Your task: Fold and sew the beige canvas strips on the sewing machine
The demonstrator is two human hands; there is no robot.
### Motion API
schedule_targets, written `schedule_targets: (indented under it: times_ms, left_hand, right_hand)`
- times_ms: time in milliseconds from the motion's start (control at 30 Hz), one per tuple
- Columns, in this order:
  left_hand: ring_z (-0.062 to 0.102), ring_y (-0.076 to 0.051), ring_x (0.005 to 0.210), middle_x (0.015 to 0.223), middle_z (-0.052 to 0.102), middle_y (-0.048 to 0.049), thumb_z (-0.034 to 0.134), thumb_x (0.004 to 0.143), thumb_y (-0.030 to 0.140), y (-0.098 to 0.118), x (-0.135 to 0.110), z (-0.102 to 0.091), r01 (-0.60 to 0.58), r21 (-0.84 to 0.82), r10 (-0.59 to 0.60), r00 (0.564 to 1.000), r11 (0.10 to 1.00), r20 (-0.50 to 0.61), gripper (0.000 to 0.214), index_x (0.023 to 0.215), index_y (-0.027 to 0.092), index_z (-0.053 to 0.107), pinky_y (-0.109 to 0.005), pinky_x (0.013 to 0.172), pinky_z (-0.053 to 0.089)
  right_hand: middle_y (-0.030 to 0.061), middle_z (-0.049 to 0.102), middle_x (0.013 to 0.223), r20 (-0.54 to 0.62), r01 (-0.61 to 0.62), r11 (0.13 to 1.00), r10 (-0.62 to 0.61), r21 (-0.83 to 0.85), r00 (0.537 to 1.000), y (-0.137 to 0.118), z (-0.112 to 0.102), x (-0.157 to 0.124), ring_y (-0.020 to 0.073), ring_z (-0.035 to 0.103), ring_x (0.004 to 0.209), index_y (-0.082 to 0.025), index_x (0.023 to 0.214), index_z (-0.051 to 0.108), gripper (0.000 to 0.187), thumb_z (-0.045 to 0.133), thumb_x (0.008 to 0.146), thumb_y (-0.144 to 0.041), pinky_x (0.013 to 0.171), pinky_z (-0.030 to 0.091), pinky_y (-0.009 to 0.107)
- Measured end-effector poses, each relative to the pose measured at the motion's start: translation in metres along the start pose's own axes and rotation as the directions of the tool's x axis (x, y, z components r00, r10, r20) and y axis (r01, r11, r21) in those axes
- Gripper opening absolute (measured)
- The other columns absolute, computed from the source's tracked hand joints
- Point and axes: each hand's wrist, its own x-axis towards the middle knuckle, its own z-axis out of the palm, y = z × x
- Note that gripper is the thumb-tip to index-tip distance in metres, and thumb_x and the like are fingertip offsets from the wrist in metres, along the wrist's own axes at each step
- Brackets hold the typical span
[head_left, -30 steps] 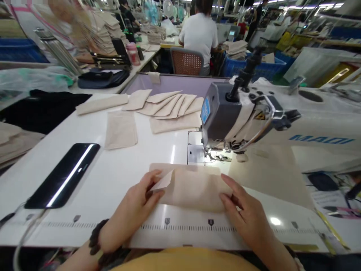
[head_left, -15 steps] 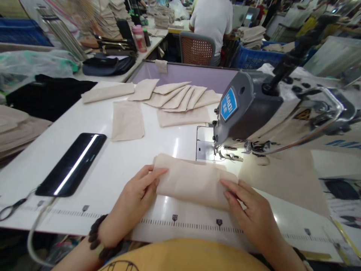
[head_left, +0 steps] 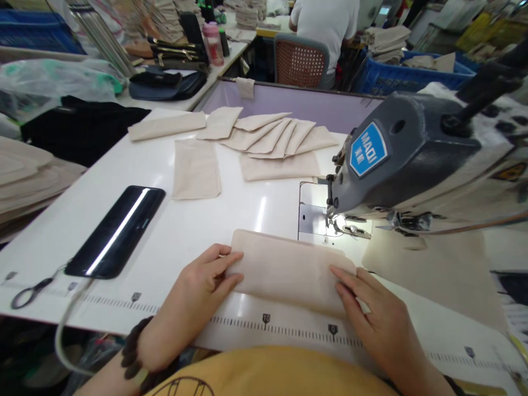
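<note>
A folded beige fabric piece (head_left: 289,269) lies lengthwise between my two hands, just in front of the sewing machine (head_left: 383,159). My left hand (head_left: 206,289) pinches its left end, thumb and index finger on top. At the right end, the thumb and index finger of my right hand (head_left: 377,313) grip the cloth the same way. The fabric's far edge is near the needle plate (head_left: 313,220) but apart from the presser foot (head_left: 336,223). Any fingers beneath the cloth are hidden.
Several beige pieces (head_left: 268,135) overlap at the back of the table, with a square piece (head_left: 196,168) nearer. A black phone (head_left: 117,231) with a cable lies left. More beige cloth (head_left: 437,264) lies under the machine arm. A person (head_left: 324,27) sits beyond, by a blue crate (head_left: 396,74).
The view has shifted, so the table and its things appear farther left and the machine larger. Both hands still hold the fabric, which now looks flatter and more evenly stretched.
</note>
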Motion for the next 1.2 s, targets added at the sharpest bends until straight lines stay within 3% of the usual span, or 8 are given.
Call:
schedule_targets:
  times_ms: [300, 767, 1200]
  left_hand:
    - [0.060, -0.012, 0.078, 0.091, 0.059, -0.0017, 0.047, 0.085, 0.025, 0.005, 0.005, -0.001, 0.021, -0.013, -0.021, 1.000, 1.000, 0.022, 0.026, 0.104, 0.016, 0.063, -0.023, 0.073, 0.051]
    - [0.058, -0.011, 0.072, 0.087, 0.057, -0.0009, 0.047, 0.086, 0.027, 0.005, 0.007, -0.003, 0.044, -0.010, -0.044, 0.997, 0.999, 0.056, 0.026, 0.102, 0.017, 0.064, -0.021, 0.068, 0.049]
    - [0.062, -0.013, 0.071, 0.089, 0.061, 0.0015, 0.043, 0.086, 0.047, -0.012, 0.007, 0.003, -0.050, 0.141, 0.051, 0.999, 0.989, 0.000, 0.035, 0.100, 0.023, 0.063, -0.021, 0.064, 0.049]
  right_hand:
    - [0.0059, 0.063, 0.084, 0.090, -0.140, 0.990, 0.138, 0.014, 0.986, 0.004, 0.005, 0.005, 0.0147, 0.063, 0.074, -0.013, 0.102, 0.065, 0.030, 0.041, 0.090, -0.027, 0.061, 0.049, 0.021]
    - [0.0042, 0.062, 0.079, 0.119, -0.142, 0.990, 0.141, 0.000, 0.983, 0.003, 0.005, 0.011, 0.0138, 0.061, 0.071, -0.013, 0.101, 0.065, 0.031, 0.040, 0.089, -0.027, 0.062, 0.047, 0.020]
    - [0.0062, 0.058, 0.077, 0.198, -0.266, 0.956, 0.239, 0.125, 0.951, -0.004, 0.002, 0.018, 0.0162, 0.058, 0.072, -0.009, 0.102, 0.065, 0.029, 0.042, 0.086, -0.017, 0.068, 0.048, 0.024]
